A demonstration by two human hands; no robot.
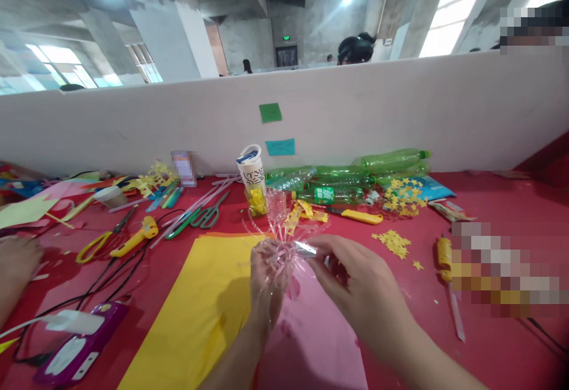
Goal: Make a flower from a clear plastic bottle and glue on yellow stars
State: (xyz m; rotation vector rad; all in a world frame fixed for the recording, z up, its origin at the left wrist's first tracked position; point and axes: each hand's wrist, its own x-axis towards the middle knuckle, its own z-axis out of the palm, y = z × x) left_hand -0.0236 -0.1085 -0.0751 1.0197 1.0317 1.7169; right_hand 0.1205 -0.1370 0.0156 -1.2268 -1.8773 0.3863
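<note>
My left hand is closed around a clear plastic piece, cut into splayed strips and tied with a thin pink ribbon. My right hand pinches the side of that same piece at a shiny clear strip. Both hands hover above a pink paper sheet and a yellow paper sheet on the red table.
Green plastic bottles lie by the white partition. A cup, scissors, a yellow glue gun, a yellow knife and yellow paper stars are scattered. Another person's hand rests at left near a purple phone.
</note>
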